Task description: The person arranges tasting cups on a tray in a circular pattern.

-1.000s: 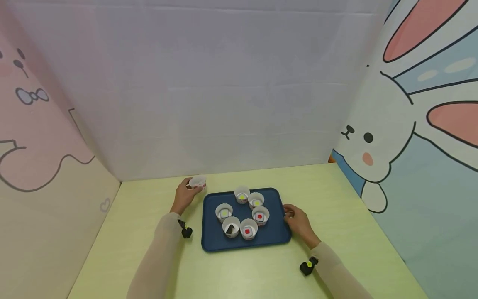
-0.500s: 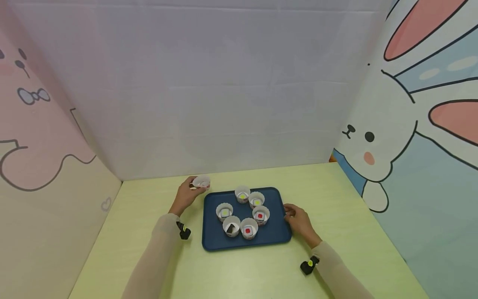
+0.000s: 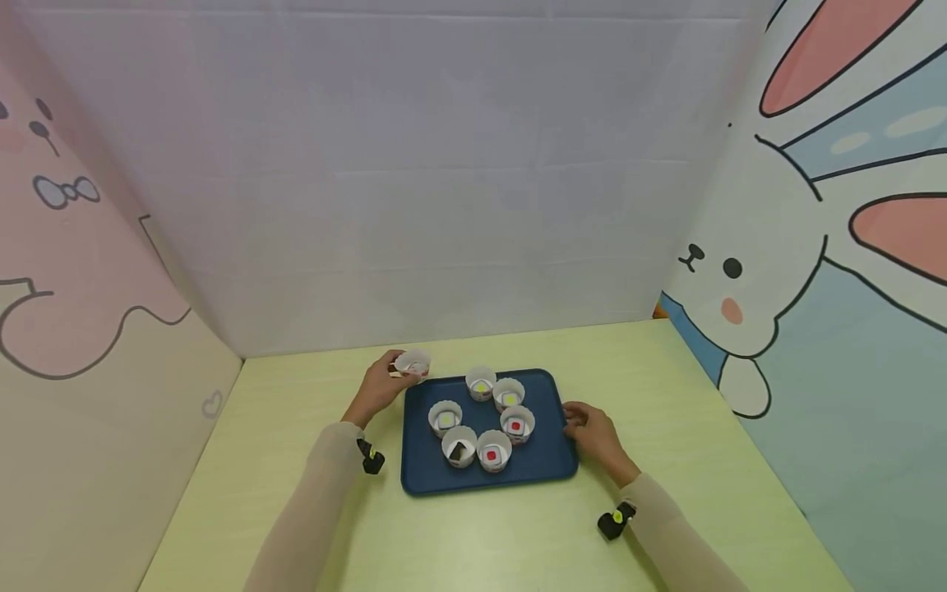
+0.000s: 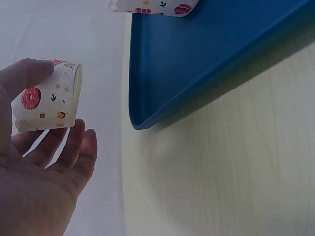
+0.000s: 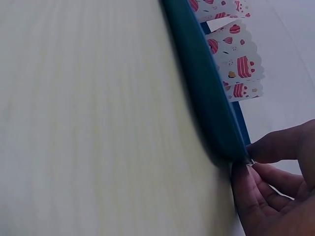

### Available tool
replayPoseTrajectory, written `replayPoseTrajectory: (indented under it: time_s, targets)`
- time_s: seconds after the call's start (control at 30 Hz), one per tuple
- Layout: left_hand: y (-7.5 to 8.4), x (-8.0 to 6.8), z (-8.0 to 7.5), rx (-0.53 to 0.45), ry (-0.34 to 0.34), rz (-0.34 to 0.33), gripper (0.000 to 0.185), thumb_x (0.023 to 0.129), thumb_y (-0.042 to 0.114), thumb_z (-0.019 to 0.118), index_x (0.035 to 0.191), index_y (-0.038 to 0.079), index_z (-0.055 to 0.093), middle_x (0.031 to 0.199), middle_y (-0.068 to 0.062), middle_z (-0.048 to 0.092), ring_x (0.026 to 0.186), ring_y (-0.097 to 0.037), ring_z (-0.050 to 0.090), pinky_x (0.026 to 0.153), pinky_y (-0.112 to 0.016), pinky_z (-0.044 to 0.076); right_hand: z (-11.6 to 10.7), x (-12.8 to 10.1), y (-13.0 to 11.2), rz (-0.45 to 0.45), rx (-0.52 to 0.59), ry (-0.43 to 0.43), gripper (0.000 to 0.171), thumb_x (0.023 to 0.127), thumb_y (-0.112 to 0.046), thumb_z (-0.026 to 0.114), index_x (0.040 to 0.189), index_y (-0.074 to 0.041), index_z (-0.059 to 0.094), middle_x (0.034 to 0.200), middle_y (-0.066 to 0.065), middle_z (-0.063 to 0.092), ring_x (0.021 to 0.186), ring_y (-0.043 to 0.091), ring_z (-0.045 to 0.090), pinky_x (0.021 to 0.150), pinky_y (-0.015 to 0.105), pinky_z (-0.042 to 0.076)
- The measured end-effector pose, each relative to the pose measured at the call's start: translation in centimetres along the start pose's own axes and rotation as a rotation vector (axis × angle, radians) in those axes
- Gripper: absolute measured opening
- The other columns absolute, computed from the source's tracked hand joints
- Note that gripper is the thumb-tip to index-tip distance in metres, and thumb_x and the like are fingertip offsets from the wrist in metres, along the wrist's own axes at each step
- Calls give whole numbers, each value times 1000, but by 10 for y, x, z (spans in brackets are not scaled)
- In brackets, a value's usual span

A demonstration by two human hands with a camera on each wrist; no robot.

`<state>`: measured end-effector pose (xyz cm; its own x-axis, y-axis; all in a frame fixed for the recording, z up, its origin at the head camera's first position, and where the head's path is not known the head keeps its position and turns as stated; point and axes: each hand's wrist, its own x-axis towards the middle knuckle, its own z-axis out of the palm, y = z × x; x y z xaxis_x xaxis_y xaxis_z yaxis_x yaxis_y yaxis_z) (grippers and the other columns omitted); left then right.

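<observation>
Paper cup [image 3: 412, 363], pinched in the left hand [image 3: 380, 386], is advancing toward the blue tray [image 3: 543, 469], whose edge the right hand [image 3: 596, 434] is gripping.

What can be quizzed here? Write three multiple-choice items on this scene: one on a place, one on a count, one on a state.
1. Where is the cup that the left hand holds?
A. at the tray's far left corner
B. in the middle of the tray
C. right of the tray

2. How many cups stand on the tray?
A. four
B. six
C. eight

3. What does the right hand do?
A. lies flat on the table
B. holds the tray's right edge
C. lifts a cup

Answers: 1 A, the head view shows it by that corner. 2 B, six stand there in a ring. 3 B, its fingertips meet the rim.
</observation>
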<state>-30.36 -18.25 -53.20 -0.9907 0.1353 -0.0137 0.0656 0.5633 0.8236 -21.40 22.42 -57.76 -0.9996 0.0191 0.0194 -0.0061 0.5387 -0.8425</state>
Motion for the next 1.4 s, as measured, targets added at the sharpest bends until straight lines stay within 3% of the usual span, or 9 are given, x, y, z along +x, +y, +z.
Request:
replayPoseTrajectory:
  time_s: [0.27, 0.77, 0.93, 1.4]
  targets:
    - [-1, 1, 5, 5, -3, -3, 60, 85, 35, 74, 137, 14, 51, 130, -13, 58, 122, -34, 56, 84, -40, 54, -2, 5, -4, 68, -67, -48, 46, 78, -1, 64, 125, 3, 63, 110, 19, 70, 89, 23, 67, 75, 34, 53]
    - [-4, 4, 11, 27, -15, 16, 56, 84, 33, 75, 133, 15, 54, 127, -12, 60, 118, -33, 57, 81, -41, 54, -3, 6, -8, 88, -143, -99, 53, 78, 2, 63, 131, 0, 59, 113, 18, 67, 86, 21, 65, 68, 32, 52]
    - [-4, 3, 14, 38, -45, 21, 54, 85, 33, 75, 131, 16, 55, 124, -12, 62, 115, -32, 58, 78, -38, 53, -4, 5, -9, 86, -145, -96, 54, 77, 2, 63, 131, 0, 59, 112, 17, 68, 84, 20, 64, 67, 31, 51]
    - [8, 6, 28, 34, -153, 83, 52, 87, 27, 73, 133, 13, 54, 119, -8, 62, 110, -26, 62, 86, -38, 52, -4, 5, -10, 69, -135, -83, 54, 75, 2, 60, 129, 0, 61, 109, 18, 68, 78, 17, 63, 65, 28, 48]
